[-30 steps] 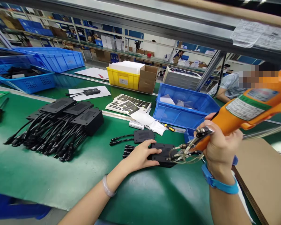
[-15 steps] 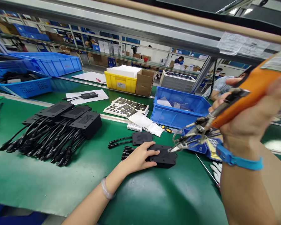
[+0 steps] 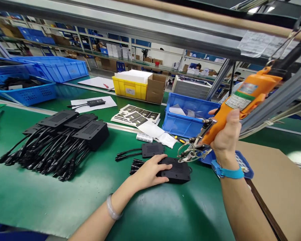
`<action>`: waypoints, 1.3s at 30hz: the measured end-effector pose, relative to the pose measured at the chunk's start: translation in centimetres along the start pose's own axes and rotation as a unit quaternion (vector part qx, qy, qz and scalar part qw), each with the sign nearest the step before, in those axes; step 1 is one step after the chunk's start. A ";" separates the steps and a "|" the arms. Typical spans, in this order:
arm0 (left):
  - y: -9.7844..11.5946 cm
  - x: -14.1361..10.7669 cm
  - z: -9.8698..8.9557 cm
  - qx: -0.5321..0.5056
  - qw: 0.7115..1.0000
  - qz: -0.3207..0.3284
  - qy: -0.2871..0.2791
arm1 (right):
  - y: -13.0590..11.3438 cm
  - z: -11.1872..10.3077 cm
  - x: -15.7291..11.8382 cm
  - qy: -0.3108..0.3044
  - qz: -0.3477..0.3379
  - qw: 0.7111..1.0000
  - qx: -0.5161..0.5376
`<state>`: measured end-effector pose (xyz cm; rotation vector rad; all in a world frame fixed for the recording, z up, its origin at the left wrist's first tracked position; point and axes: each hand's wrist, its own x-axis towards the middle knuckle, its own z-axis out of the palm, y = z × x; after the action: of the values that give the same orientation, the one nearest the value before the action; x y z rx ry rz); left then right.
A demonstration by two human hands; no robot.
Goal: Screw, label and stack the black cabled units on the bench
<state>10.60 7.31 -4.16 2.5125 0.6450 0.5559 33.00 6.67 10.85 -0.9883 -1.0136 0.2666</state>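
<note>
My left hand [image 3: 150, 172] lies over a black plastic power box [image 3: 178, 175], gripping its near and far sides with fingers and thumb. Short black cables [image 3: 135, 166] stick out of the box's left end, partly under the hand. My right hand [image 3: 227, 137] is wrapped round an orange electric screwdriver [image 3: 222, 115], held tilted. Its metal tip sits at the box's far top edge; whether it touches a screw is too small to tell. Just behind lies a thinner black box [image 3: 152, 149] with two leads.
Stacked black boxes [image 3: 91, 132] with many cables sit on the left. Behind are printed label sheets [image 3: 140, 115], a yellow bin [image 3: 129, 88], a blue bin [image 3: 185, 125] and a yellow-black screwdriver [image 3: 180, 139]. Cardboard [image 3: 271, 180] lies at right; a metal rail [image 3: 165, 31] crosses above.
My right hand and the electric screwdriver have moved left and away from the camera, with the tip staying near the box's edge. My left hand has kept its hold on the box.
</note>
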 end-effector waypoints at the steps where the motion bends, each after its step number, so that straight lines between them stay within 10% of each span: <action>1: -0.1 0.0 0.1 -0.001 1.000 0.000 0.000 | 0.1 0.0 -0.1 0.000 0.008 1.000 0.002; 11: -0.1 0.0 0.2 0.004 1.000 -0.002 -0.010 | 0.6 -0.5 -1.5 -0.010 0.018 0.999 0.032; 21: 0.2 0.0 -0.1 0.000 1.000 0.008 0.002 | -6.4 2.3 0.2 0.024 -0.105 0.993 0.041; 39: -0.4 0.1 0.5 -0.005 1.000 0.010 0.002 | 0.2 4.3 -2.2 -0.014 -0.015 0.999 0.027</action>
<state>10.77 7.47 -4.72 2.5113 0.6182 0.5700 28.41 7.88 10.11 -0.9232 -1.0401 0.2821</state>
